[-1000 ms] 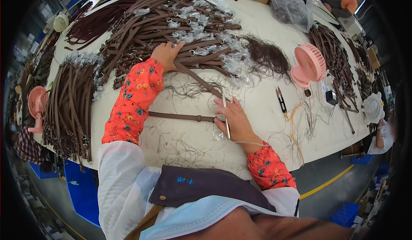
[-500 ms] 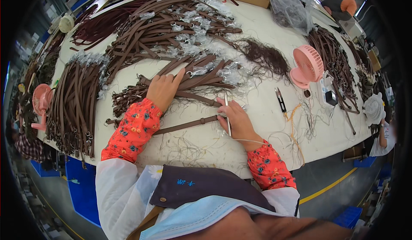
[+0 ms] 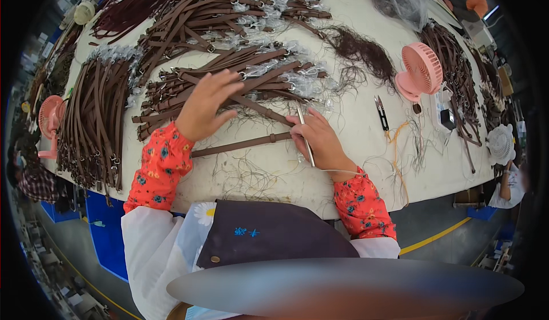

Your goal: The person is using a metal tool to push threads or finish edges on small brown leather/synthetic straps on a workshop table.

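Note:
My left hand [image 3: 209,105], its fingers spread, is over the near pile of brown straps [image 3: 166,100] and grips nothing. Closed fingers of my right hand [image 3: 321,141] hold a slim silver pen-shaped tool [image 3: 306,140], tilted across the hand. The same hand pinches a brown strap [image 3: 243,145] with a sliding loop; it runs left across the table toward my left sleeve. A second strap length [image 3: 257,107] slants from the pile to these fingertips; whether both are one strap is hidden. A thin pale cord passes by my right wrist.
Black thread snips [image 3: 381,114] lie right of my right hand, near orange thread [image 3: 396,148]. A pink fan [image 3: 420,71] stands beyond them. Dark loose threads [image 3: 360,48] lie farther back. More straps [image 3: 94,122] with clear-wrapped ends are stacked left, beside another pink fan [image 3: 50,117].
My left hand has lifted off the strap pile and moved slightly left, its fingers spreading. The near pile's straps have shifted. My right hand keeps the tool and strap. The whole view has tilted slightly.

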### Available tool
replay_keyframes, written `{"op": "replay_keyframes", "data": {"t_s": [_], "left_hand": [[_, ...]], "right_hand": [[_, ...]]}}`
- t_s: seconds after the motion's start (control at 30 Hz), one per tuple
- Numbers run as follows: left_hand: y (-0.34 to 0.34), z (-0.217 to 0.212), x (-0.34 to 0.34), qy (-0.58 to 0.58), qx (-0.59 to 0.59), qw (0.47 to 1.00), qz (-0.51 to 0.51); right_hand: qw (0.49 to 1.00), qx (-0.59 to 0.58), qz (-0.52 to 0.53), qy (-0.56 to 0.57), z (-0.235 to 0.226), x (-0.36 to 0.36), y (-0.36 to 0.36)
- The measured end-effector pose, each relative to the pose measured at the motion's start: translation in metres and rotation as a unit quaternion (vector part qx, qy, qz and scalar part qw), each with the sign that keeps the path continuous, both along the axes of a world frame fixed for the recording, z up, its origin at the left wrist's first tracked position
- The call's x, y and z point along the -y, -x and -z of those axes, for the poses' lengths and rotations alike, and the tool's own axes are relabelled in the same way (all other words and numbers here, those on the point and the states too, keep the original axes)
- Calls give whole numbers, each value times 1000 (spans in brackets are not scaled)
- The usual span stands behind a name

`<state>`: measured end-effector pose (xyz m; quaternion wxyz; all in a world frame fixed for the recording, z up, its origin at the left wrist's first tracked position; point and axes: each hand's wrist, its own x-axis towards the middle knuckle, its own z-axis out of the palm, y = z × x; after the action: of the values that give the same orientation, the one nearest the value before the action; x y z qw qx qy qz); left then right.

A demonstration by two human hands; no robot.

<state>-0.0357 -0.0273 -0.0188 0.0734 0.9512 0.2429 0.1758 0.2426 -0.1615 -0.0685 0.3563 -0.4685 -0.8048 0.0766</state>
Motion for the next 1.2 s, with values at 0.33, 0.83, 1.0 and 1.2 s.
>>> {"op": "replay_keyframes", "data": {"t_s": [0.33, 0.83, 1.0, 1.2], "left_hand": [[15, 51, 4, -103, -156, 976, -108], [-13, 37, 57, 137, 56, 989, 16], [-23, 52, 65, 155, 51, 986, -31], [-10, 45, 57, 266, 81, 958, -73]], "right_hand": [[999, 17, -17, 22, 2, 1, 1], [999, 17, 9, 39, 2, 3, -3], [999, -6, -18, 46, -3, 3, 1], [998, 18, -45, 51, 0, 4, -2]]}}
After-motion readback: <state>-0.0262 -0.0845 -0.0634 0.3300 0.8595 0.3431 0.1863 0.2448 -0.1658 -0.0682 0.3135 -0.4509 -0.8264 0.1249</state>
